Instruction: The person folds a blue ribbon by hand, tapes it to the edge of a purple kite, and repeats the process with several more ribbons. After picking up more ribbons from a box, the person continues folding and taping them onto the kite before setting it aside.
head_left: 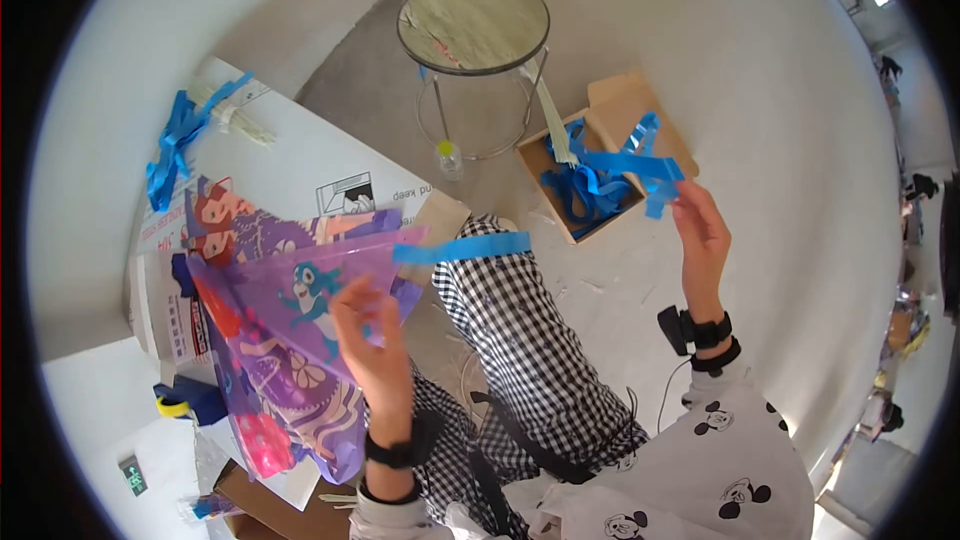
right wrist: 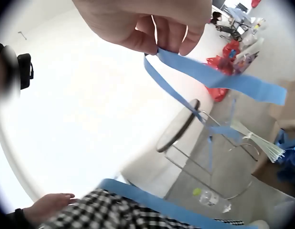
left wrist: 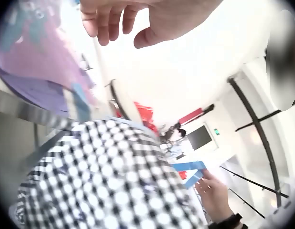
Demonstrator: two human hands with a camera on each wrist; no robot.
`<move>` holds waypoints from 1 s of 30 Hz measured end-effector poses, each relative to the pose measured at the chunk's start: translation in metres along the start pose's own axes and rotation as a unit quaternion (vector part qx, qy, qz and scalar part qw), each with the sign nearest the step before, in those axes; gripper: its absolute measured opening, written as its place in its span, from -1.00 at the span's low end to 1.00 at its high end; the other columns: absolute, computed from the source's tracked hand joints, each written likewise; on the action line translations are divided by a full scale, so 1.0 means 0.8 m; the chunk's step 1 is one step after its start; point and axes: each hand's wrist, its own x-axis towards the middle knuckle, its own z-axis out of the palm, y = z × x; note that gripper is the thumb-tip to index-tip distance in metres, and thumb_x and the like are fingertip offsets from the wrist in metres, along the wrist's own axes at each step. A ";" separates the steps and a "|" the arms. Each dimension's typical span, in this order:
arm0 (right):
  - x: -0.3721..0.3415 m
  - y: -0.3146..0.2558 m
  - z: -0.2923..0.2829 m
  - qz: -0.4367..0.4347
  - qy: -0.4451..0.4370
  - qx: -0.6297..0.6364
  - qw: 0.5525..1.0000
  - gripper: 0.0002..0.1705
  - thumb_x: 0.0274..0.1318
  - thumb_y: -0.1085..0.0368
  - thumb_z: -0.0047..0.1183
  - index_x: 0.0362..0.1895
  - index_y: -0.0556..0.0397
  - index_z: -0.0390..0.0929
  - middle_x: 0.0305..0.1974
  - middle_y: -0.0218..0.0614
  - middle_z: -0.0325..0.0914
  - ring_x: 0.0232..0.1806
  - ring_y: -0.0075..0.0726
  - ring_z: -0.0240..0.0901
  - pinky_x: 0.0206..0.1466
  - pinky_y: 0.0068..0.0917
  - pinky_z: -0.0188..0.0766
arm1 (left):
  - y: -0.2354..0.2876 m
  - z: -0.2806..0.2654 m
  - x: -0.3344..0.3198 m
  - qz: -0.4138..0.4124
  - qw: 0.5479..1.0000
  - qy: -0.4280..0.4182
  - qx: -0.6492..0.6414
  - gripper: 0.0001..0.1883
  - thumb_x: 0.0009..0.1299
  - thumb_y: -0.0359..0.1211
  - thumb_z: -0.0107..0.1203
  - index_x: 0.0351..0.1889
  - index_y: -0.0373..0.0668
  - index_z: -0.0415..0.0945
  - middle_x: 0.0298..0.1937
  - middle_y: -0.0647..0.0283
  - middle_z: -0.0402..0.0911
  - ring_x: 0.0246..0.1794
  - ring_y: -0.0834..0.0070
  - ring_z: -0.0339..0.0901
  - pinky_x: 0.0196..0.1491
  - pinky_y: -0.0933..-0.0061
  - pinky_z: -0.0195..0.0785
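My right hand (head_left: 703,240) pinches a blue strip (right wrist: 219,78) between thumb and fingertips; its ends hang loose in the right wrist view. Another blue strip (head_left: 465,248) lies across the knee of the checked trousers, one end at the tip of a purple printed plastic piece (head_left: 270,285). My left hand (head_left: 378,355) is above this purple piece, fingers relaxed and slightly bent, nothing held. In the left wrist view the left hand (left wrist: 152,19) has its thumb apart from the fingers. Whether it touches the plastic cannot be told.
A cardboard box (head_left: 590,232) of blue strips stands open on the floor, near a round stool (head_left: 475,22) and a bottle (head_left: 449,162). On the white board (head_left: 285,145) at left lie a blue bundle (head_left: 175,140) and pale sticks (head_left: 240,122). A tape dispenser (head_left: 200,400) sits lower left.
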 end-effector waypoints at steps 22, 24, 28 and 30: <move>-0.241 -0.276 0.181 -0.452 -0.409 0.005 0.792 -0.53 -0.21 0.66 0.12 -0.09 0.10 0.59 -0.27 -0.21 0.58 -0.37 -0.15 0.51 -0.32 -0.32 0.44 | -0.023 -0.206 -0.341 -0.132 0.912 -0.166 -0.351 -0.73 0.39 -0.47 0.25 0.02 -0.35 0.55 -0.17 0.26 0.66 -0.18 0.54 0.65 -0.05 0.53 0.46; -0.268 -0.270 0.185 -0.491 -0.401 -0.009 0.774 -0.59 -0.28 0.56 0.22 -0.19 0.02 0.58 -0.35 -0.32 0.52 -0.43 -0.22 0.45 -0.40 -0.33 0.34 | -0.022 -0.192 -0.345 -0.157 0.807 -0.306 -0.480 -0.64 0.54 -0.23 0.11 0.11 -0.33 0.48 -0.09 0.21 0.63 -0.09 0.48 0.63 0.04 0.46 0.45; -0.295 -0.265 0.178 -0.530 -0.411 0.015 0.741 -0.67 -0.32 0.55 0.25 -0.33 0.05 0.51 -0.33 -0.32 0.48 -0.49 -0.33 0.41 -0.47 -0.38 0.34 | 0.000 -0.133 -0.350 -0.152 0.700 -0.164 -0.679 -0.44 0.61 0.03 -0.16 0.29 -0.26 0.34 0.20 0.14 0.49 0.20 0.41 0.47 0.22 0.29 0.35; -0.298 -0.251 0.165 -0.525 -0.413 0.014 0.744 -0.68 -0.31 0.54 0.27 -0.35 0.07 0.50 -0.31 -0.30 0.49 -0.50 -0.35 0.41 -0.51 -0.41 0.35 | -0.001 -0.123 -0.343 -0.183 0.638 -0.084 -0.743 -0.51 0.61 -0.01 -0.12 0.24 -0.21 0.38 0.20 0.14 0.50 0.19 0.38 0.48 0.21 0.28 0.36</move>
